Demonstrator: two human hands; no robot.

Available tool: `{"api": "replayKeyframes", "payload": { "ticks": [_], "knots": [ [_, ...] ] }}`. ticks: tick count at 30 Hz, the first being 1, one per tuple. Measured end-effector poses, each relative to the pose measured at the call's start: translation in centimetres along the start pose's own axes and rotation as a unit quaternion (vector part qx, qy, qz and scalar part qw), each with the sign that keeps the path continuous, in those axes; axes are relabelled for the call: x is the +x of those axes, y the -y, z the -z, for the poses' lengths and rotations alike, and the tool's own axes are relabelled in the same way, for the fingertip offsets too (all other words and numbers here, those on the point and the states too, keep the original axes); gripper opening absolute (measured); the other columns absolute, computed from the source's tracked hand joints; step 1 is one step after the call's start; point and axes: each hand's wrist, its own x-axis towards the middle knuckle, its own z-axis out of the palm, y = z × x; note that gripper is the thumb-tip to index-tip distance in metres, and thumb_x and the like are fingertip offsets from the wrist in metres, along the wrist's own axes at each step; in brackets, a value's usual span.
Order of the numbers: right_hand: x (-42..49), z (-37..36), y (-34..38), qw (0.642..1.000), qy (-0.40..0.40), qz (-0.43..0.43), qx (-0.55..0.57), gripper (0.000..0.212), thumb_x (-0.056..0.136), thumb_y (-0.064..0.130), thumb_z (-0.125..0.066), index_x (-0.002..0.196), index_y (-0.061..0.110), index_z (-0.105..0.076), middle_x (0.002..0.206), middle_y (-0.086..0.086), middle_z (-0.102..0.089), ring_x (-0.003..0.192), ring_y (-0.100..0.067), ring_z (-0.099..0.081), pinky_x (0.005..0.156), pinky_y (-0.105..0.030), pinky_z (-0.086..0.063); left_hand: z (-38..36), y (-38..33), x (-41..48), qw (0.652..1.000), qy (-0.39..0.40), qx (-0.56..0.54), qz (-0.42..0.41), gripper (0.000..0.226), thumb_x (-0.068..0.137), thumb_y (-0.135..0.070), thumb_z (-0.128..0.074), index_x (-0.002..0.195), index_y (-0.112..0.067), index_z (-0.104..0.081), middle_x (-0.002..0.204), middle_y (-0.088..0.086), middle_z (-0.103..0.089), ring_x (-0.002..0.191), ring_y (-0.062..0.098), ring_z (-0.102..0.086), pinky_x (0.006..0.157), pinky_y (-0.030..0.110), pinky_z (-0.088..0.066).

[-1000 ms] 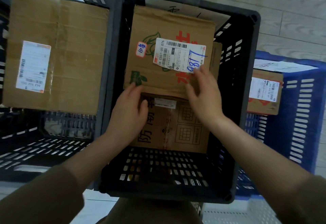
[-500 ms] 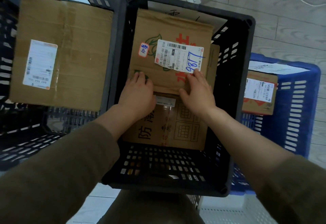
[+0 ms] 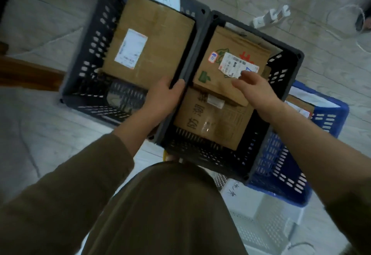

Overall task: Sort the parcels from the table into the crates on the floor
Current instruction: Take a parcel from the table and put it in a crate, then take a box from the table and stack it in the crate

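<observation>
Left hand (image 3: pixel 162 94) curled round left rim of middle black slotted plastic crate (image 3: pixel 210 154), at seam with neighbour. Right hand (image 3: pixel 259 92) loose, fingers spread, holding nothing, over near edge of brown cardboard parcel with white label (image 3: pixel 220 54); contact unclear. Parcel lies askew atop lower brown box with black print (image 3: pixel 210 122), both inside crate. We judge: tug on rim jolts crate, top parcel slides off. Beyond, left: large plain cardboard box (image 3: pixel 156 40) in second black crate (image 3: pixel 92 40).

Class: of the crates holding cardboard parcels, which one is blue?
The blue crate at the far right, partly hidden behind the middle crate; that one and the left crate are dark grey.
</observation>
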Motion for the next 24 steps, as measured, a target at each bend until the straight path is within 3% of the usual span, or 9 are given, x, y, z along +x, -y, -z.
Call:
{"api": "replayKeyframes", "payload": {
  "ticks": [3,5,7,9,11,15,18,21,24],
  "knots": [
    [-2.9,-0.9,4.5,0.999,-0.002,0.035,-0.002,0.052,0.092,0.029,-0.057,0.14,0.012,-0.042,0.131,0.0,-0.052,0.119,-0.014,-0.05,0.102,-0.026,-0.04,4.6,-0.2,-4.0,0.995,-0.066,-0.07,0.032,0.052,0.096,-0.04,-0.045,0.14,-0.012,-0.042,0.14,0.004,-0.046,0.127,0.019,-0.044,0.101,0.023,-0.032],
    [-4.8,-1.7,7.7,0.999,0.009,0.051,0.011,0.053,0.09,0.033,-0.06,0.136,0.013,-0.047,0.13,-0.001,-0.054,0.119,-0.017,-0.051,0.106,-0.035,-0.039,7.5,-0.3,-6.6,0.987,-0.1,-0.114,0.046,0.046,0.094,-0.041,-0.046,0.131,-0.014,-0.052,0.131,0.004,-0.054,0.12,0.021,-0.05,0.105,0.035,-0.039],
    [-6.8,-2.7,11.2,0.997,0.025,0.071,0.017,0.057,0.083,0.041,-0.063,0.132,0.014,-0.05,0.119,0.005,-0.055,0.114,-0.013,-0.05,0.105,-0.033,-0.037,10.5,-0.4,-9.2,0.978,-0.139,-0.144,0.056,0.038,0.094,-0.04,-0.046,0.117,-0.013,-0.058,0.121,0.007,-0.06,0.111,0.022,-0.055,0.097,0.036,-0.045],
    [-8.9,-3.9,14.6,0.994,0.046,0.103,0.016,0.054,0.078,0.044,-0.064,0.124,0.018,-0.053,0.107,0.008,-0.055,0.11,-0.011,-0.049,0.105,-0.031,-0.035,13.3,-0.6,-12.1,0.965,-0.181,-0.18,0.053,0.039,0.094,-0.04,-0.046,0.12,-0.013,-0.057,0.119,0.006,-0.061,0.106,0.019,-0.057,0.085,0.03,-0.048],
    [-10.8,-5.0,17.6,0.988,0.066,0.136,0.01,0.051,0.082,0.039,-0.063,0.127,0.019,-0.053,0.114,0.006,-0.056,0.113,-0.01,-0.05,0.106,-0.032,-0.035,15.9,-0.9,-15.2,0.954,-0.222,-0.2,0.037,0.039,0.094,-0.039,-0.045,0.119,-0.012,-0.058,0.111,0.003,-0.062,0.096,0.013,-0.058,0.068,0.019,-0.043],
    [-16.3,-8.0,22.8,0.975,0.102,0.198,-0.012,0.043,0.089,0.03,-0.06,0.13,0.022,-0.051,0.117,0.009,-0.055,0.11,-0.007,-0.051,0.104,-0.028,-0.036,20.2,-1.0,-22.4,0.922,-0.313,-0.228,0.018,0.024,0.097,-0.031,-0.043,0.075,-0.022,-0.048,0.069,-0.01,-0.041,0.062,0.002,-0.04,0.055,0.012,-0.032],
    [-21.3,-10.3,25.6,0.963,0.128,0.236,-0.022,0.042,0.089,0.03,-0.061,0.128,0.02,-0.052,0.117,0.008,-0.055,0.115,-0.008,-0.051,0.107,-0.031,-0.035,22.8,-0.4,-28.0,0.905,-0.353,-0.239,-0.008,0.024,0.097,-0.027,-0.043,0.083,-0.011,-0.053,0.069,-0.007,-0.041,0.061,0.001,-0.04,0.061,0.016,-0.034],
    [-26.3,-12.4,27.8,0.943,0.17,0.281,-0.049,0.045,0.089,0.033,-0.061,0.131,0.021,-0.051,0.126,0.006,-0.055,0.123,-0.013,-0.049,0.11,-0.036,-0.034,25.6,0.2,-33.0,0.885,-0.396,-0.244,-0.021,0.028,0.097,-0.026,-0.043,0.085,-0.004,-0.056,0.074,0.001,-0.044,0.061,0.0,-0.041,0.055,0.009,-0.034],
    [-31.3,-14.9,29.9,0.92,0.208,0.323,-0.078,0.046,0.09,0.034,-0.058,0.134,0.022,-0.048,0.134,0.006,-0.05,0.124,-0.011,-0.045,0.108,-0.034,-0.033,28.5,0.8,-37.4,0.864,-0.429,-0.263,-0.032,0.031,0.097,-0.026,-0.045,0.102,0.001,-0.058,0.08,0.003,-0.051,0.076,0.01,-0.048,0.061,0.013,-0.036]
  ]
}}
